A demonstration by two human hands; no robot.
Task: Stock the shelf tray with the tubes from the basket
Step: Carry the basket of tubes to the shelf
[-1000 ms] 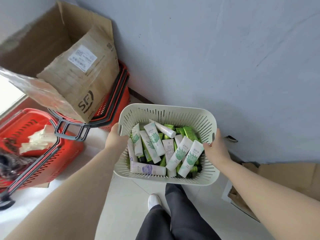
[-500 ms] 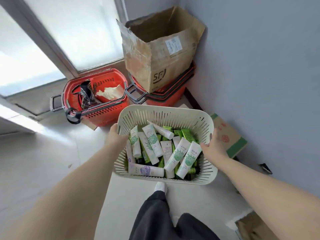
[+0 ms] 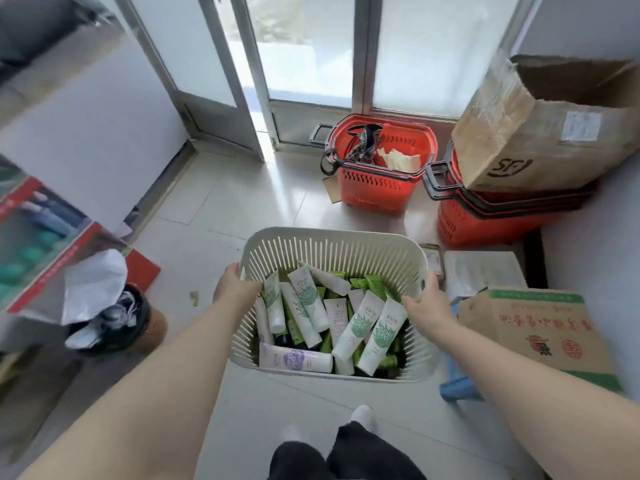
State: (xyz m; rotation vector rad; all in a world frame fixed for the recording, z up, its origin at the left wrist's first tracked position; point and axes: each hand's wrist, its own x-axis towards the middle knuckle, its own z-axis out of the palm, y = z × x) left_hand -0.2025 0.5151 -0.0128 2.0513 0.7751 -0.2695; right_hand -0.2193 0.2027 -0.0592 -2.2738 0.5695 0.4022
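Observation:
I carry a cream slatted plastic basket (image 3: pixel 332 249) in front of me, above the tiled floor. My left hand (image 3: pixel 232 285) grips its left rim and my right hand (image 3: pixel 426 304) grips its right rim. Inside lie several tubes (image 3: pixel 356 329): white ones with green leaf prints, smaller green ones, and one white tube with a purple print (image 3: pixel 294 362) along the near wall. A shelf (image 3: pixel 38 237) with red edges shows blurred at the far left; no shelf tray can be made out.
Two red shopping baskets (image 3: pixel 379 168) stand by the glass doors, one stack (image 3: pixel 485 220) under an open cardboard box (image 3: pixel 554 133). Another carton (image 3: pixel 540 334) and a blue stool (image 3: pixel 457 382) lie at right. A dark bin with white bags (image 3: pixel 110 306) stands at left.
The view has swung left, away from the grey wall, bringing the glass doors and the shelf at left into sight. Both hands keep their grip on the basket rims.

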